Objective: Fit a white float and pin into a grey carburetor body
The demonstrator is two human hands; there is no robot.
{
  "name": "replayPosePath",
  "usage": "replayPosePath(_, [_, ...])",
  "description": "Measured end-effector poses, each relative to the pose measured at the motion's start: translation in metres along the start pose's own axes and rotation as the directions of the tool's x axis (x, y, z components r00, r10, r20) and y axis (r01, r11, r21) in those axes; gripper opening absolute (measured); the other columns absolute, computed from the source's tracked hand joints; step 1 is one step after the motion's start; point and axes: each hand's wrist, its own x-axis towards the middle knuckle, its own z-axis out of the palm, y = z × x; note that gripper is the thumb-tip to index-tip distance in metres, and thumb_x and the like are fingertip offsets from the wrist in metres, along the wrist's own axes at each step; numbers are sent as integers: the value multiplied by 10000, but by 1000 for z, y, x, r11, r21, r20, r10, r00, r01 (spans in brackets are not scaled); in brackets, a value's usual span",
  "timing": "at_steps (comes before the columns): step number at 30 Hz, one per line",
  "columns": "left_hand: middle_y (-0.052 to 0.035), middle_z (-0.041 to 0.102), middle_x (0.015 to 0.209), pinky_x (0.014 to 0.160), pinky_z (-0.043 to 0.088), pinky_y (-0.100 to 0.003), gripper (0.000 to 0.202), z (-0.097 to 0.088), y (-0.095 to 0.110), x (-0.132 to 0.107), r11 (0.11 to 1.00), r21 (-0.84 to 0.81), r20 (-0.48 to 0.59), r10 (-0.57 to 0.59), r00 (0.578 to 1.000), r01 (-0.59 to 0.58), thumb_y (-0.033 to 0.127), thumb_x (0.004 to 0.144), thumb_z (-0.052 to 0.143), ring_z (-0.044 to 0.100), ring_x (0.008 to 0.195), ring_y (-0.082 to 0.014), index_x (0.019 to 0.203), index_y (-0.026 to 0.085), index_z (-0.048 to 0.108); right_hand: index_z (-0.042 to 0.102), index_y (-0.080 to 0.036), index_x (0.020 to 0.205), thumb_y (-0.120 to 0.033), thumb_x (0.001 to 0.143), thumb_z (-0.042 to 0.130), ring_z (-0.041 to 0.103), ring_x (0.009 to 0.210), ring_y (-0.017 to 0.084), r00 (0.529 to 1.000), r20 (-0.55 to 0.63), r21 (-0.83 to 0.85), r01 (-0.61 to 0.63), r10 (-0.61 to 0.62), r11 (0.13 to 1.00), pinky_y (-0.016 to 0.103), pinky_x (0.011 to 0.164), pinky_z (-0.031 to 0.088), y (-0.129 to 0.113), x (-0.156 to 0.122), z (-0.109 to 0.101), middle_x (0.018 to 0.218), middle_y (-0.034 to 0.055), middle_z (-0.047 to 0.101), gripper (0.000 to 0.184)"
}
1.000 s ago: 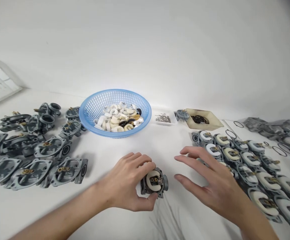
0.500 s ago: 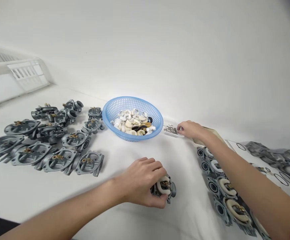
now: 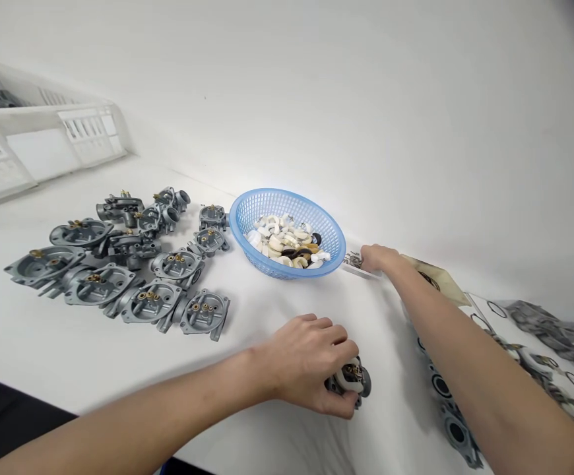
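Observation:
My left hand (image 3: 317, 366) is wrapped round a carburetor body (image 3: 365, 381) on the white table, thumb at the near side and fingers over the far side. A cream-white float (image 3: 350, 382) sits in its open bowl side, with brass parts showing inside. My right hand (image 3: 380, 257) reaches forward to a small shallow tray (image 3: 369, 272) of small metal pieces (image 3: 352, 259) beside the basket. Its fingers are curled down among the pieces, and whatever is between the fingertips is hidden.
A blue mesh basket (image 3: 240, 245) holds loose white, tan and black floats (image 3: 287, 241). Several carburetor bodies (image 3: 205, 313) stand to the left. More bodies (image 3: 455, 432) line up under my right forearm, near a cream box (image 3: 443, 280) and rubber rings (image 3: 497, 309). A white crate (image 3: 44, 155) stands back left.
The view has swung left, so the table's contents appear shifted right. My right hand has moved further over the metal pieces. My left hand keeps its grip on the carburetor body.

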Motion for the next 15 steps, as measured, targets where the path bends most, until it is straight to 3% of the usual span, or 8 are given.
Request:
replayPosePath(3, [-2, 633, 838, 577, 378, -327, 316, -2, 1, 0, 1000, 1, 12, -3, 1000, 3, 499, 799, 625, 586, 700, -181, 887, 201, 565, 612, -176, 1267, -355, 983, 631, 653, 1075, 228, 996, 89, -21, -24, 26, 999, 434, 902, 572, 1, -3, -5, 1271, 98, 631, 337])
replayPosePath(7, [-7, 642, 846, 590, 395, -334, 320, -3, 2, 0, 1000, 8, 28, -3, 1000, 3, 500, 813, 619, 596, 714, -189, 907, 196, 582, 617, -182, 1262, -355, 986, 625, 651, 1075, 226, 996, 86, 20, -8, 6, 1000, 433, 907, 570, 9, -12, -14, 1275, 97, 631, 326])
replayPosePath(11, [-6, 646, 858, 604, 414, -340, 322, -4, 2, 0, 1000, 11, 32, -1, 999, 0, 501, 827, 620, 599, 723, -191, 916, 193, 595, 616, -176, 1260, -356, 985, 627, 651, 1074, 226, 999, -3, 135, 38, -38, 990, 437, 906, 569, 19, -25, -17, 1270, 97, 632, 329])
replayPosePath(15, [-11, 644, 866, 623, 428, -337, 308, -6, 2, 0, 1000, 12, 47, 3, 999, -3, 479, 834, 624, 605, 736, -194, 930, 187, 600, 664, -156, 1149, -361, 977, 632, 666, 1001, 211, 975, -162, 336, 197, -149, 921, 402, 875, 572, 23, -51, -18, 1167, 76, 677, 269])
